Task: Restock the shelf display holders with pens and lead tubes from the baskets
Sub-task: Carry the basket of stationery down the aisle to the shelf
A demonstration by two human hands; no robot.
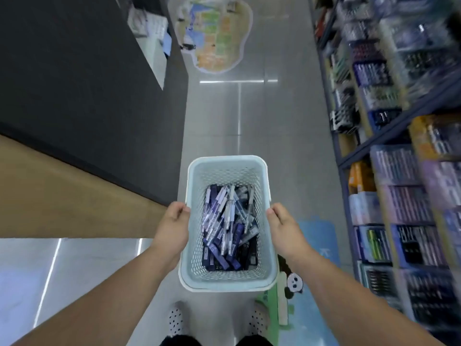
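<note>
Head: left hand (pixel 172 226), right hand (pixel 283 228) grip one basket (pixel 225 171).

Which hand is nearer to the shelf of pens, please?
Right. The right hand grips the basket rim on the shelf side; the left hand grips the far rim.

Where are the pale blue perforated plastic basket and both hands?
pale blue perforated plastic basket (pixel 225 172), head view, far inner wall
left hand (pixel 172 226), head view, its back
right hand (pixel 283 228), head view, its back

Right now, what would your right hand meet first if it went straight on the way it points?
The basket: the right hand grips its right rim; beyond that, probably the pens inside.
</note>
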